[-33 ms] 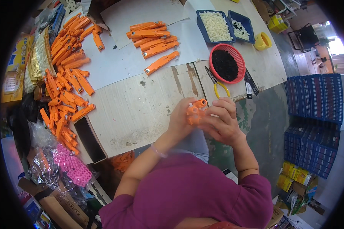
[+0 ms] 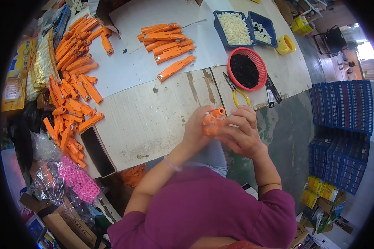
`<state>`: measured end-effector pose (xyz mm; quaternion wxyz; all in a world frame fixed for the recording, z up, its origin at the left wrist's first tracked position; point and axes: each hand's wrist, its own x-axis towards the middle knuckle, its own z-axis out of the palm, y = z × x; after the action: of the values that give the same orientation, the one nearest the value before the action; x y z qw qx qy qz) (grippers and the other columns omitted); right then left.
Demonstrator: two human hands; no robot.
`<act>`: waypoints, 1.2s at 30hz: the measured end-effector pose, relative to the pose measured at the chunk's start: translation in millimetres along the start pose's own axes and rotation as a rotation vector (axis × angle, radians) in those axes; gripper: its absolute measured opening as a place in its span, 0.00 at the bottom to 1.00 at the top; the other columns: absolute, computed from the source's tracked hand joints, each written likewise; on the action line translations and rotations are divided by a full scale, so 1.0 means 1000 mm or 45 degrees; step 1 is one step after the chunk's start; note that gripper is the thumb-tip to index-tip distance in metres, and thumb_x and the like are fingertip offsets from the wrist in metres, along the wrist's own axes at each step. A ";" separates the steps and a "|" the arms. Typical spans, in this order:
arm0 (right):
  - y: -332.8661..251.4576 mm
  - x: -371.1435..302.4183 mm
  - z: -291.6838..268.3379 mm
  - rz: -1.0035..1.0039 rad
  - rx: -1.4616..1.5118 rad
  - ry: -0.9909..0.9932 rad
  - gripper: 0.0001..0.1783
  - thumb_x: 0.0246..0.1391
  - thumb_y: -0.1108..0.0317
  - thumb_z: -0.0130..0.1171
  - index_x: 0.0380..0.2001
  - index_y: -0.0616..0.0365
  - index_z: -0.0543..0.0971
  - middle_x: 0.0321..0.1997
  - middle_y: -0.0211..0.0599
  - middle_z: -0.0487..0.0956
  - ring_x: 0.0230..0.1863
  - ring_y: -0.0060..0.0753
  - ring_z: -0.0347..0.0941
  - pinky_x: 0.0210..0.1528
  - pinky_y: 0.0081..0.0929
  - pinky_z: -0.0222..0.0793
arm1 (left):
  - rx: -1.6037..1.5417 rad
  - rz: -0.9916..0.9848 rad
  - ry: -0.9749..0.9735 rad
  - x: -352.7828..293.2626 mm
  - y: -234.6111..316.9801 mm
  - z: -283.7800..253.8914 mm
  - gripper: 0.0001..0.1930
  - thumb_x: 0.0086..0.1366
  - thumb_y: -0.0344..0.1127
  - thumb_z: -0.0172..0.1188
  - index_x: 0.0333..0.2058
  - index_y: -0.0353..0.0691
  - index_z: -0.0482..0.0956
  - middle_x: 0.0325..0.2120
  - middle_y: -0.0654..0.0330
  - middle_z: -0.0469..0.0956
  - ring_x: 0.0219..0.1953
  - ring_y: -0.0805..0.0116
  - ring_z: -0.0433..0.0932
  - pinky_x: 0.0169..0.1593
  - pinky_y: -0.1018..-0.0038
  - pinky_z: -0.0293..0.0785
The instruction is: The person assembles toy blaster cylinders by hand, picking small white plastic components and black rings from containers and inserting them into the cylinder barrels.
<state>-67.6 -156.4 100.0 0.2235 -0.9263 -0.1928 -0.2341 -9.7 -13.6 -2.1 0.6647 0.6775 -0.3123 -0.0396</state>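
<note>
Near the table's front edge, an orange plastic part (image 2: 212, 121) with round, tube-like ends is held up between my two hands. My left hand (image 2: 196, 126) wraps round it from the left, its fingers closed. From the right, my right hand (image 2: 242, 132) presses thumb and fingertips against the same part, the other fingers curled. Whether a small piece sits in that pinch is hidden. Several similar orange parts (image 2: 170, 52) lie in a row on white paper beyond. A larger heap of orange parts (image 2: 72, 93) spreads along the left side.
Beyond my right hand are yellow-handled pliers (image 2: 241, 96), a red basket (image 2: 259, 62) of black pieces, blue trays (image 2: 225, 39) of white pieces and a yellow cup (image 2: 286, 45). A dark phone (image 2: 98, 151) lies at the front left. Blue crates (image 2: 340, 108) stand stacked at right.
</note>
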 end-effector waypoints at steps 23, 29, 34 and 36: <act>-0.005 -0.010 0.007 -0.023 -0.202 0.099 0.14 0.39 0.66 0.68 0.34 0.44 0.79 0.46 0.23 0.72 0.54 0.28 0.64 0.59 0.40 0.58 | 0.003 -0.029 0.001 -0.001 -0.001 0.000 0.34 0.44 0.30 0.71 0.51 0.42 0.65 0.43 0.51 0.72 0.44 0.50 0.75 0.46 0.64 0.73; -0.004 -0.011 0.008 -0.058 -0.243 0.118 0.14 0.40 0.66 0.68 0.34 0.43 0.80 0.45 0.22 0.72 0.52 0.28 0.65 0.59 0.40 0.58 | 0.085 0.037 -0.019 0.001 -0.001 -0.002 0.34 0.48 0.26 0.69 0.53 0.41 0.62 0.43 0.54 0.74 0.43 0.62 0.77 0.45 0.71 0.75; -0.003 -0.013 0.010 -0.108 -0.268 0.175 0.14 0.40 0.65 0.68 0.35 0.43 0.80 0.43 0.22 0.73 0.52 0.27 0.65 0.59 0.40 0.59 | 0.094 0.036 -0.023 0.000 -0.001 -0.002 0.34 0.48 0.27 0.70 0.53 0.41 0.62 0.44 0.53 0.74 0.43 0.62 0.77 0.45 0.71 0.75; -0.003 -0.013 0.010 -0.092 -0.269 0.169 0.14 0.40 0.65 0.68 0.34 0.43 0.80 0.43 0.22 0.73 0.52 0.27 0.65 0.59 0.40 0.59 | 0.094 0.041 -0.020 0.002 0.001 -0.002 0.34 0.48 0.27 0.70 0.53 0.41 0.62 0.43 0.53 0.74 0.43 0.62 0.77 0.45 0.71 0.75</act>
<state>-76.1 -152.3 86.2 0.1285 -0.9195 -0.1851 -0.3220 -7.6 -12.5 -0.7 0.6372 0.6962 -0.3298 -0.0226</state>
